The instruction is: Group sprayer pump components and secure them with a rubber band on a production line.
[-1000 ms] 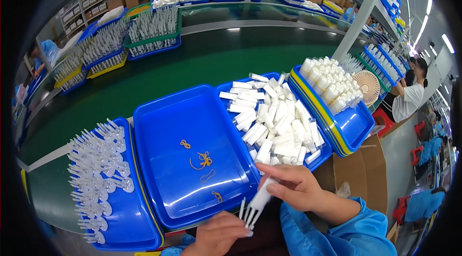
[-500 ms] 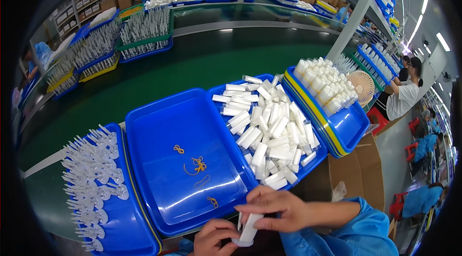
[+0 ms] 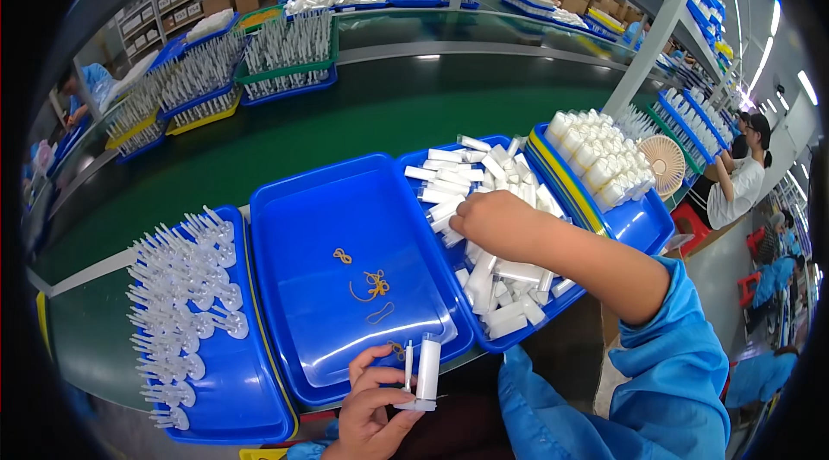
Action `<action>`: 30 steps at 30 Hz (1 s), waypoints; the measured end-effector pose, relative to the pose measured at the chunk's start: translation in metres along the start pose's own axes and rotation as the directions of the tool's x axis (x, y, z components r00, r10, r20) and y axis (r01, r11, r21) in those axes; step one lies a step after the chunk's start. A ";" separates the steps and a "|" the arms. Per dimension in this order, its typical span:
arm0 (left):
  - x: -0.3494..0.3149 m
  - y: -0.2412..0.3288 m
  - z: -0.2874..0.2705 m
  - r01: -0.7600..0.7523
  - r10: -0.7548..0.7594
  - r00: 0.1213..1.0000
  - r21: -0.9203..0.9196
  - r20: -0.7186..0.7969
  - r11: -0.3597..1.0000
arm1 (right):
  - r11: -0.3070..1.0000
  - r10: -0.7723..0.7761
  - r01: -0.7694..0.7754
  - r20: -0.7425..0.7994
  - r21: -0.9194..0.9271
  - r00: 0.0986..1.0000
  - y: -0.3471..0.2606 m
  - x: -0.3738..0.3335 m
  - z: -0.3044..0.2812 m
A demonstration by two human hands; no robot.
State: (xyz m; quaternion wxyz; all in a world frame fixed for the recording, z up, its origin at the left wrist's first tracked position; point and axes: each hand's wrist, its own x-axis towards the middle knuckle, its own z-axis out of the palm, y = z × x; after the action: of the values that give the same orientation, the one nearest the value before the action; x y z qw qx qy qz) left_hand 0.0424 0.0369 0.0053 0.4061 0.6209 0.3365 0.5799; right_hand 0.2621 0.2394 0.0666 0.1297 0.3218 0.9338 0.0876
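My left hand (image 3: pixel 371 408) grips the clear round base of a small plastic holder (image 3: pixel 408 374) with upright posts. On one post stands a white pouch in a clear sleeve (image 3: pixel 428 369); a thinner bare post shows beside it. With bent fingers, my right hand (image 3: pixel 494 220) reaches into a pile of white sleeved pouches (image 3: pixel 501 273) in a blue tray (image 3: pixel 501 342). Its fingertips are pressed together at the pile's left side, and what they pinch is hidden. Several tan rubber bands (image 3: pixel 374 285) lie in the middle blue tray (image 3: pixel 302 313).
Left of the middle tray, another blue tray (image 3: pixel 233 391) carries rows of clear posted holders (image 3: pixel 186 309). Stacked trays at right hold upright bundled pouches (image 3: pixel 600 158), with a round fan (image 3: pixel 663 164) behind. A green belt (image 3: pixel 414 106) runs across; co-workers sit beyond it.
My right hand has left the holder and moved up and forward onto the pouch pile. My left hand keeps the holder, now more upright. The view has shifted slightly.
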 end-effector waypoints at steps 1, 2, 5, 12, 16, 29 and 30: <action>0.001 0.001 -0.001 -0.007 0.006 1.000 0.037 0.014 0.999 | 0.997 0.054 -0.051 -0.056 0.049 0.997 0.000 -0.003 -0.001; 0.002 0.002 -0.002 -0.014 0.012 1.000 0.074 0.029 0.997 | 0.990 0.111 -0.100 -0.108 0.101 0.988 -0.001 -0.008 -0.004; 0.009 0.008 0.000 -0.056 0.052 0.998 0.159 0.030 0.986 | 0.854 0.321 -0.168 -0.244 0.492 0.915 -0.014 -0.026 -0.014; 0.015 0.005 0.007 -0.224 0.210 0.974 0.236 0.085 0.946 | -0.395 0.307 0.065 0.065 0.917 0.949 -0.079 -0.053 -0.034; 0.016 0.007 0.009 -0.217 0.202 0.976 0.269 0.084 0.938 | -0.680 0.146 0.055 0.062 0.731 0.987 -0.089 -0.057 -0.023; 0.011 0.004 0.006 -0.229 0.183 0.967 0.286 0.178 0.930 | -0.408 0.229 0.090 0.007 0.908 0.973 -0.087 -0.062 -0.012; 0.009 0.000 0.003 -0.235 0.178 0.960 0.279 0.214 0.931 | -0.094 0.244 0.131 -0.105 0.987 0.964 -0.080 -0.066 -0.015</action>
State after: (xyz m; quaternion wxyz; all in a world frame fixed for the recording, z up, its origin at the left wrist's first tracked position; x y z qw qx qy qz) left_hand 0.0466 0.0445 0.0093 0.2726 0.7587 0.3143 0.5012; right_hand 0.2613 0.1351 0.0731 -0.2744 0.3372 0.6845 -0.5852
